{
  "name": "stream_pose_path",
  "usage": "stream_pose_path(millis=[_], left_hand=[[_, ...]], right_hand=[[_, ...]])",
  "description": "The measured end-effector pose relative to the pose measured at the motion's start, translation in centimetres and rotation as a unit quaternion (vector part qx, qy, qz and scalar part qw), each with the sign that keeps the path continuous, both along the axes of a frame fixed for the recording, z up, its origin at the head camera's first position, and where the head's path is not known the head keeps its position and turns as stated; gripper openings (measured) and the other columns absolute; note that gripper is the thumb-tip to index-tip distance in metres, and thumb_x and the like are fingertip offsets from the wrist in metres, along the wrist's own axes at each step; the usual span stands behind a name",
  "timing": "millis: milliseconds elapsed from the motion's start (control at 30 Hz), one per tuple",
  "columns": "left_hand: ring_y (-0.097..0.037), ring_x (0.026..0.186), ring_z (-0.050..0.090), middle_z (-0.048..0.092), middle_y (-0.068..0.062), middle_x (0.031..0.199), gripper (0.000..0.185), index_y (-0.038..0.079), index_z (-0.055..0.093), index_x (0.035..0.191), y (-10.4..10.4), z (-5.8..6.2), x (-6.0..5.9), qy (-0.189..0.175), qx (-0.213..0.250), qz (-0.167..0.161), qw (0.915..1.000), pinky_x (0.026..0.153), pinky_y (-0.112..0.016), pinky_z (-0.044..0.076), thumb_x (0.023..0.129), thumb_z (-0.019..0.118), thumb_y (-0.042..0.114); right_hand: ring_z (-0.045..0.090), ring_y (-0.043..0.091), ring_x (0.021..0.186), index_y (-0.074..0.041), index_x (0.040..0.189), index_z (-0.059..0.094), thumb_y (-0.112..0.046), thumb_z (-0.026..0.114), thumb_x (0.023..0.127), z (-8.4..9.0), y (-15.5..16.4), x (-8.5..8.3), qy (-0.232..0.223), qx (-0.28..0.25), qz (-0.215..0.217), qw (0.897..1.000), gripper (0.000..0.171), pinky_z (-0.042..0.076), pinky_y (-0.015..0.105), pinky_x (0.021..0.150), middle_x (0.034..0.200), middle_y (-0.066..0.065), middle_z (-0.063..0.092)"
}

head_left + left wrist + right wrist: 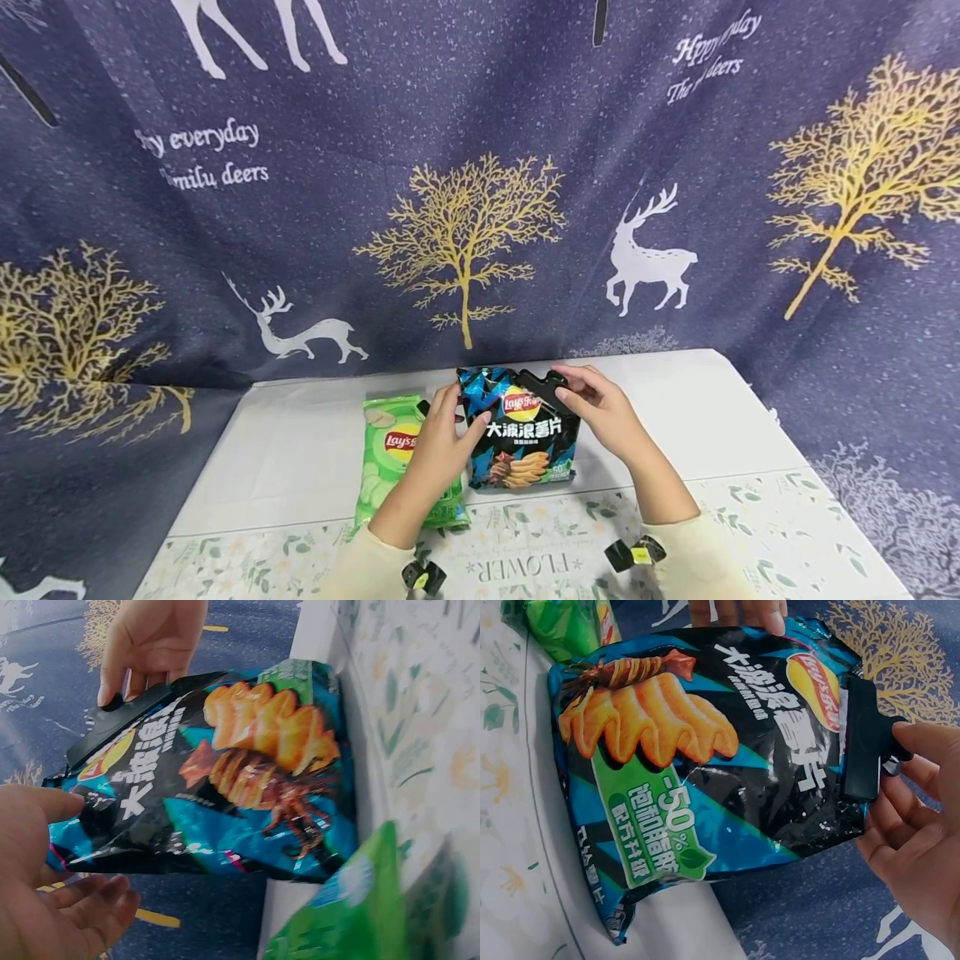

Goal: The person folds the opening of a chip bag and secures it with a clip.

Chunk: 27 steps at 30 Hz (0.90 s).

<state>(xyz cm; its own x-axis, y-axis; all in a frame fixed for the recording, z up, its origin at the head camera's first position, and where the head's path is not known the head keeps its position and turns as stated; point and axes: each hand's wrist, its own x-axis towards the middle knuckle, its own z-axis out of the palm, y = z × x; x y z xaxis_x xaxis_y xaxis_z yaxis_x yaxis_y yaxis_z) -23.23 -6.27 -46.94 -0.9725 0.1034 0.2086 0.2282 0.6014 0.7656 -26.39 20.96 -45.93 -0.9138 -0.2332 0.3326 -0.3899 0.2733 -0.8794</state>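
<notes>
Head view: the blue Lay's chip bag (522, 429) is held upright at frame centre, its upper left edge pinched by the left hand (441, 442). A black bag clip (860, 739) is already seated on its top edge, gripped by the right hand (600, 406); letting go appears to remain.

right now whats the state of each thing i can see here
blue Lay's chip bag: standing upright on the table, black clip on its top edge
black clip: on the bag top, pinched by right hand
left hand: holds the bag's left side
green Lay's chip bag: lying flat, untouched
</notes>
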Motion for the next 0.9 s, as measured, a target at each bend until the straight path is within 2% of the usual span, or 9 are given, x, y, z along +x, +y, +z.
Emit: stream_pose_path(millis=[167, 300, 467, 667, 900], left_hand=[[-0.035, 0.118, 0.062, 0.042, -0.014, 0.155, 0.076, 0.007, 0.030, 0.158, 0.0, -0.7, 0.2, -0.015, 0.006, 0.004, 0.9999, 0.093, -0.049, 0.056, 0.101, 0.056, 0.050], [-0.035, 0.116, 0.064, 0.046, -0.013, 0.151, 0.073, 0.009, 0.032, 0.158, 0.1, -1.2, 0.3, -0.021, 0.015, 0.006, 0.9997, 0.091, -0.050, 0.057, 0.102, 0.057, 0.048], [-0.029, 0.112, 0.066, 0.045, -0.012, 0.153, 0.066, 0.010, 0.037, 0.156, 0.3, -1.9, 0.6, -0.020, 0.016, 0.010, 0.9996, 0.092, -0.048, 0.056, 0.103, 0.057, 0.044], [-0.024, 0.108, 0.067, 0.045, -0.010, 0.153, 0.063, 0.011, 0.038, 0.155, 0.4, -2.5, 0.6, -0.030, 0.023, 0.015, 0.9992, 0.090, -0.047, 0.057, 0.103, 0.057, 0.041], [-0.028, 0.113, 0.066, 0.046, -0.013, 0.152, 0.064, 0.010, 0.037, 0.156, 0.3, -3.3, 0.5, -0.037, 0.031, 0.012, 0.9987, 0.092, -0.048, 0.057, 0.103, 0.057, 0.040]], right_hand=[[0.059, 0.013, 0.093, -0.023, 0.144, 0.057, -0.023, 0.066, 0.100, -1.1, 0.1, -0.3, -0.017, 0.003, 0.002, 1.000, 0.045, 0.053, 0.023, 0.082, 0.106, 0.007, 0.059], [0.064, 0.009, 0.098, -0.013, 0.146, 0.053, -0.022, 0.066, 0.100, -1.9, 0.2, -0.4, -0.034, 0.011, -0.008, 0.999, 0.049, 0.054, 0.022, 0.086, 0.111, 0.012, 0.067], [0.063, 0.005, 0.101, -0.002, 0.140, 0.056, -0.022, 0.065, 0.100, -2.7, 0.5, -0.4, -0.053, 0.030, -0.030, 0.998, 0.045, 0.052, 0.022, 0.091, 0.114, 0.015, 0.069], [0.064, 0.005, 0.098, -0.004, 0.136, 0.061, -0.027, 0.064, 0.101, -3.1, 0.9, -0.3, -0.069, 0.044, -0.029, 0.996, 0.042, 0.053, 0.023, 0.088, 0.114, 0.013, 0.069], [0.064, 0.005, 0.105, -0.002, 0.139, 0.059, -0.021, 0.060, 0.103, -3.5, 1.1, -0.6, -0.061, 0.027, -0.008, 0.998, 0.041, 0.053, 0.019, 0.090, 0.125, 0.020, 0.067]])
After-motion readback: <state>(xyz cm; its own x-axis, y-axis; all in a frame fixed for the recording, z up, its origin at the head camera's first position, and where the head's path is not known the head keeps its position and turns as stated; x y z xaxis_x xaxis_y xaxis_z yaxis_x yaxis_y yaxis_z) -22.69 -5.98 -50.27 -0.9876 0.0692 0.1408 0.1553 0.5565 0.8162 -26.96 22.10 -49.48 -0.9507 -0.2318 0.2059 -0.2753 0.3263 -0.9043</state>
